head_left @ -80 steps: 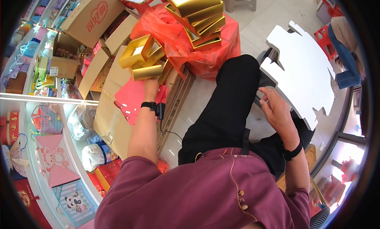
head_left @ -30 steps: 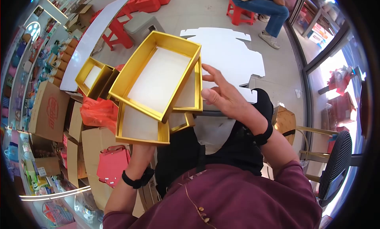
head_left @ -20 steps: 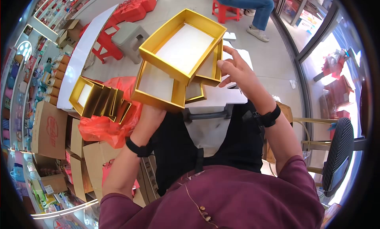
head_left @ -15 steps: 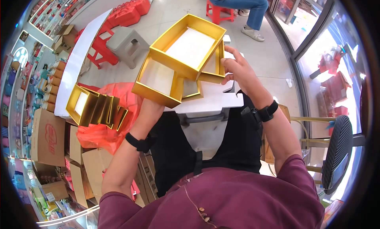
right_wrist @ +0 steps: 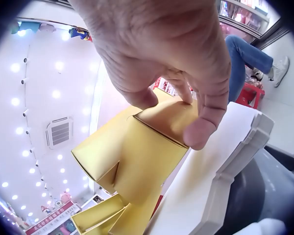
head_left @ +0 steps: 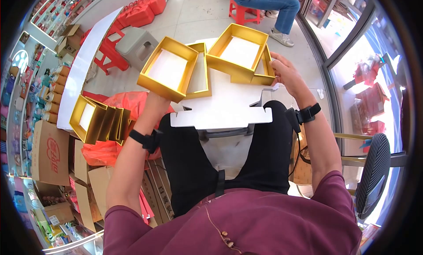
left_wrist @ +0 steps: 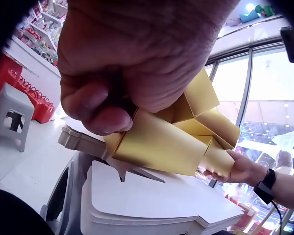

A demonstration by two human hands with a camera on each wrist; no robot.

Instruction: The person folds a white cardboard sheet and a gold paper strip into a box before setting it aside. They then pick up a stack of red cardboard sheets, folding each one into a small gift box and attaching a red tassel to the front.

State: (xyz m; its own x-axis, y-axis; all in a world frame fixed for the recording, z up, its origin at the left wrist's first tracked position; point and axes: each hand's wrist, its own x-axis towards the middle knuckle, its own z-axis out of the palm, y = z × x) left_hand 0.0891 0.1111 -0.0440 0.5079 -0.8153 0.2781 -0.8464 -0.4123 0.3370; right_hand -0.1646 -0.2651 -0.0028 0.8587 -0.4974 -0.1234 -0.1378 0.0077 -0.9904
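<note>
Gold card boxes fill both our hands: a left pair and a right pair, parted from each other over the stacked white sheets; whether either pair touches the sheets, we cannot tell. Our left hand curls its fingers on a wall of its pair; our right hand pinches the outer end of the other between thumb and fingers. Each pair sits askew, so we would do best to grip lightly, sparing the thin walls, support the lower box, and lower everything level. More boxes lean by the red bag.
</note>
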